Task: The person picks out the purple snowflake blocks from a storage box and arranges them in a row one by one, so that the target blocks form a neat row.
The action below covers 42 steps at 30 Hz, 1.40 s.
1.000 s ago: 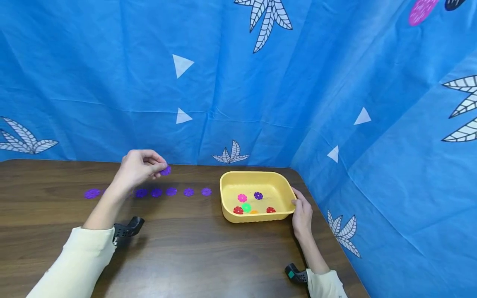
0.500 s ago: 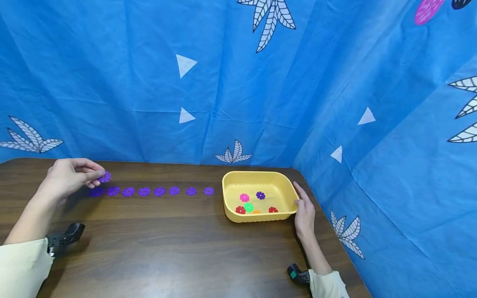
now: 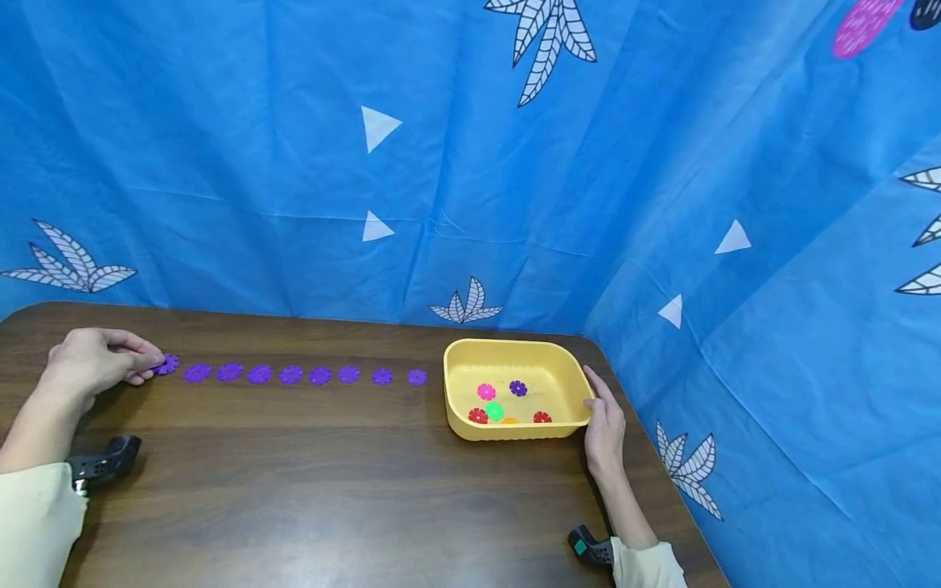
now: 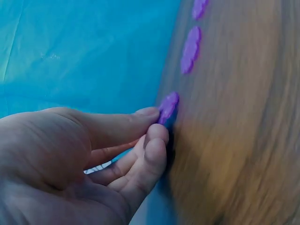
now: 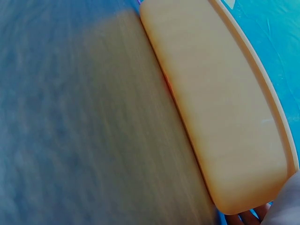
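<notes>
My left hand (image 3: pixel 94 361) pinches a purple snowflake disc (image 3: pixel 168 365) between thumb and fingertips, at the left end of a row of purple discs (image 3: pixel 291 375). In the left wrist view the pinched disc (image 4: pixel 169 106) is tilted, close over the table, its lower part covered by the fingertips. On the right, my right hand (image 3: pixel 606 433) grips the right side of a yellow plastic tray (image 3: pixel 507 432), thumb at the rim and fingers along the outer wall. The right wrist view shows mostly the tray's long outer wall (image 5: pixel 211 103), with only a bit of the hand at the lower corner.
Inside the tray lie a pink disc (image 3: pixel 486 392), a dark purple disc (image 3: pixel 518 389), a green disc (image 3: pixel 495 411), red discs (image 3: pixel 542 417) and part of an orange one. A blue patterned cloth (image 3: pixel 294 163) hangs behind and to the right of the brown wooden table (image 3: pixel 331 482).
My left hand has carried the purple disc leftward, then lowered it at the row's left end. The right hand keeps its hold on the tray. The head view has shifted slightly.
</notes>
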### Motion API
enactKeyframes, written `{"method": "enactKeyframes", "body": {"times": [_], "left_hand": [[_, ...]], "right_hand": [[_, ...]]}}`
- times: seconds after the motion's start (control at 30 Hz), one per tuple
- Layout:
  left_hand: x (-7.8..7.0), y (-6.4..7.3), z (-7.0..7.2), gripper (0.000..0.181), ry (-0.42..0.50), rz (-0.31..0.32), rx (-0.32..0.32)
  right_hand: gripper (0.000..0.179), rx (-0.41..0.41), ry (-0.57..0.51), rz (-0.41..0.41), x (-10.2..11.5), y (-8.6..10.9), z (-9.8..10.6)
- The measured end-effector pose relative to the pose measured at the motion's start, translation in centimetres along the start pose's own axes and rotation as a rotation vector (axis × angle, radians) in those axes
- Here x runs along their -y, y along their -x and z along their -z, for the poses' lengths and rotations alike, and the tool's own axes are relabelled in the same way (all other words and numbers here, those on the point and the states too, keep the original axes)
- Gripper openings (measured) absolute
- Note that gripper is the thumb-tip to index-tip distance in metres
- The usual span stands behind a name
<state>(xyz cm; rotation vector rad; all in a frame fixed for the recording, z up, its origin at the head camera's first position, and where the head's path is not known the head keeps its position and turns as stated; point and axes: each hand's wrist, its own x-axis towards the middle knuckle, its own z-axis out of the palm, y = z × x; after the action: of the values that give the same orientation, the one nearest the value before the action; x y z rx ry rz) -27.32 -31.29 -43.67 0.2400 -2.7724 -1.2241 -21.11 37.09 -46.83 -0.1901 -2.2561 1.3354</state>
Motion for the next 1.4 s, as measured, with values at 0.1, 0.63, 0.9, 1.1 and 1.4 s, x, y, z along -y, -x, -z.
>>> {"method": "enactKeyframes", "body": {"times": [0.1,0.63,0.9,1.1,1.4], "left_hand": [[-0.1,0.0,0.4,0.023,-0.022,0.011,-0.006],[-1.0,0.3,1.6,0.04,-0.107,0.055,0.012],[-3.1,0.3,0.7,0.035,-0.191,-0.126,-0.114],[-6.7,0.4,-1.7,0.031,-0.151,-0.185,-0.173],[-11.7,1.5,-6.2,0.021,-0.112,-0.316,-0.191]], "right_hand": [[0.057,-0.009,-0.006,-0.002,0.1,0.1,0.1],[0.056,-0.006,-0.01,0.001,0.1,0.1,-0.1],[0.055,0.004,-0.015,0.011,0.1,-0.1,-0.2],[0.052,-0.002,-0.038,0.008,0.1,0.0,0.0],[0.049,-0.014,-0.045,0.019,0.0,0.0,0.0]]}}
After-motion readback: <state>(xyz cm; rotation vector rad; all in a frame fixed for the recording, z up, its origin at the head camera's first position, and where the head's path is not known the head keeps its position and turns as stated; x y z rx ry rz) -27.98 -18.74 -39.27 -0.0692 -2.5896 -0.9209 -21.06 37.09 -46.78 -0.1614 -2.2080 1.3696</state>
